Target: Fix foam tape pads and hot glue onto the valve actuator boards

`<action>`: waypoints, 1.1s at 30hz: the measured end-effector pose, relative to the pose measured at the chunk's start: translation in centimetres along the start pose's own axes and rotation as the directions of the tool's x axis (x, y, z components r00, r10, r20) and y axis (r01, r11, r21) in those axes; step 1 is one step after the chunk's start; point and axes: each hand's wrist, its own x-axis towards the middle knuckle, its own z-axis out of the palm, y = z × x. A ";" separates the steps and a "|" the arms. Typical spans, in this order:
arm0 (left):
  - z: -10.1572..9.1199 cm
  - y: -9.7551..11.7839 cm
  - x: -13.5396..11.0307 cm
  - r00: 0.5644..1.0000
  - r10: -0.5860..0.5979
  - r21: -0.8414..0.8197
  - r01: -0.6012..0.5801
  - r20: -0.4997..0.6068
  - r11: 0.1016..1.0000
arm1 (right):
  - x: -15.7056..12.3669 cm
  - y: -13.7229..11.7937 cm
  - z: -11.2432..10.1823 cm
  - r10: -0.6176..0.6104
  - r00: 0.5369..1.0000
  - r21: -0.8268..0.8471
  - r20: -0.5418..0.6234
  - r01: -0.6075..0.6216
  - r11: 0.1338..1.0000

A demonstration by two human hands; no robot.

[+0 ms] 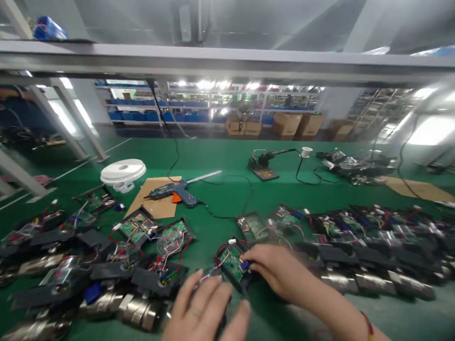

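A green circuit board in a black housing (pixel 232 263) lies on the bench in front of me, with red and black wires and a white connector at its upper edge. My right hand (pixel 280 270) reaches in from the right, thumb and forefinger closed on a small blue component (pixel 244 264) at the board's right side. My left hand (pixel 208 310) is at the near edge with its fingers spread, over the lower part of the same unit. Whether it touches the unit is hidden behind the fingers.
Several wired units with metal fittings (pixel 137 310) crowd the left; more stand in a row (pixel 373 279) at right. A glue gun (pixel 181 192) lies on cardboard (pixel 137 199). Behind are a soldering iron stand (pixel 263 168), white round parts (pixel 122 169) and a solder spool (pixel 305 152).
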 end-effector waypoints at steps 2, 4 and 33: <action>2.7 3.5 2.7 0.996 0.040 0.051 -0.045 0.082 0.998 | 0.1 0.1 0.1 -0.028 0.998 -0.059 0.051 0.031 0.998; 3.9 4.9 4.0 0.974 0.030 0.055 -0.044 0.224 0.998 | 0.2 0.2 0.1 -0.057 0.994 -0.108 0.098 0.067 0.992; 4.2 4.3 4.3 0.960 -0.020 0.155 -0.024 0.278 0.988 | -2.2 -0.7 4.1 -0.027 0.996 0.072 -0.088 0.033 0.997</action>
